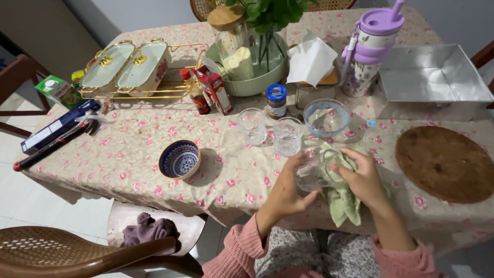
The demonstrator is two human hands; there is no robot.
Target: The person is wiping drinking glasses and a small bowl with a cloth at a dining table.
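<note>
We see a clear drinking glass tipped on its side above the table's near edge, its mouth facing right. A pale green cloth is stuffed into it and hangs crumpled below.

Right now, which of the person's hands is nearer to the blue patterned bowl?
Left. The left hand holds a clear glass just right of the blue patterned bowl; the right hand, with a green cloth, is farther right, beyond the glass.

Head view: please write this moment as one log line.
left hand: holds glass | right hand: presses green cloth into glass | place: over table edge | nearby: two glasses, blue bowl
</note>
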